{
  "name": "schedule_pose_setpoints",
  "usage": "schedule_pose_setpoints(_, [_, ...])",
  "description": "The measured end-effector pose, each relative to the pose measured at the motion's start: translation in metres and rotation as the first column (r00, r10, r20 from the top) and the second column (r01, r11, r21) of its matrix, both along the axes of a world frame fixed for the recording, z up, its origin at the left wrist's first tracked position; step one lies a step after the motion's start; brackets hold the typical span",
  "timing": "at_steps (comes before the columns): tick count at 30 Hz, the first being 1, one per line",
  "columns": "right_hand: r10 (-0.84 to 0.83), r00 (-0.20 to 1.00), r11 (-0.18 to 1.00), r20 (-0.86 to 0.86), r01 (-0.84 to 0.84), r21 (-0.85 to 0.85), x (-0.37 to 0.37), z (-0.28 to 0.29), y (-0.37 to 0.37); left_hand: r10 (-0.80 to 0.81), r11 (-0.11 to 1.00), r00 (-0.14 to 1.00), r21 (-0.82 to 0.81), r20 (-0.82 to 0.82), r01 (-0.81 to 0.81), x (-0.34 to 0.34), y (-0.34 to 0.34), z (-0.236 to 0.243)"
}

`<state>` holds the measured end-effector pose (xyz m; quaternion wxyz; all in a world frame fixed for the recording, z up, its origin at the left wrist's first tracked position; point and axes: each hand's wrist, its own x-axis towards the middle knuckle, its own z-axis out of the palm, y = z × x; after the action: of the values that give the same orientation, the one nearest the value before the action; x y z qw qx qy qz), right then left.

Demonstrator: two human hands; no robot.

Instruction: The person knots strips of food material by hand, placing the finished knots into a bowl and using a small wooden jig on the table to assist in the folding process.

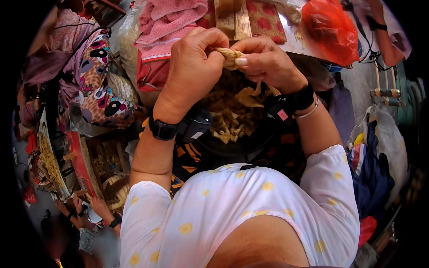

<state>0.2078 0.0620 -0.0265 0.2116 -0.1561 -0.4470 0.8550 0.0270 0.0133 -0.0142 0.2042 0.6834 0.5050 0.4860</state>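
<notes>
Both hands meet over a dark round basin [223,151]. Between them is a pale yellow, ridged strip [230,58], twisted or folded, its exact kind unclear. My left hand [195,60] is closed, pinching the strip's left end between thumb and curled fingers. From the other side my right hand [269,63] grips it, thumb pressed on top. A flat, darker yellow piece [248,96] hangs below the right hand; whether it joins the strip I cannot see. Many similar yellow knotted pieces [232,127] lie heaped in the basin beneath.
Beyond my hands are a pink towel [167,22], a wooden block [230,20] and a red plastic bag [330,31]. Left stand a wooden crate [89,165] and a tray of yellow pieces [50,163]; another person's hands [100,209] show nearby. Dark blue cloth [373,163] hangs right.
</notes>
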Motion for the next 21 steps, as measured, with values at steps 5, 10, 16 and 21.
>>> schedule_pose_setpoints(5, [-0.055,0.994,0.991,-0.092,0.043,-0.125,-0.006,-0.001,-0.009,0.077,0.995,0.997,-0.062,-0.013,-0.077,-0.002,-0.004,0.012])
schedule_pose_setpoints(10, [-0.108,0.994,0.993,-0.019,0.109,0.043,-0.009,-0.007,-0.008,-0.115,0.990,0.993,-0.077,-0.010,0.114,-0.016,-0.005,0.012])
schedule_pose_setpoints(16, [-0.232,0.969,0.952,0.082,0.209,0.224,-0.013,0.005,-0.012,-0.238,0.917,0.968,-0.345,-0.076,0.199,-0.022,-0.002,0.013])
schedule_pose_setpoints(21, [-0.321,0.944,0.768,0.073,0.214,0.603,0.012,0.024,-0.006,-0.209,0.647,0.520,-0.282,0.828,0.708,-0.041,-0.009,0.021])
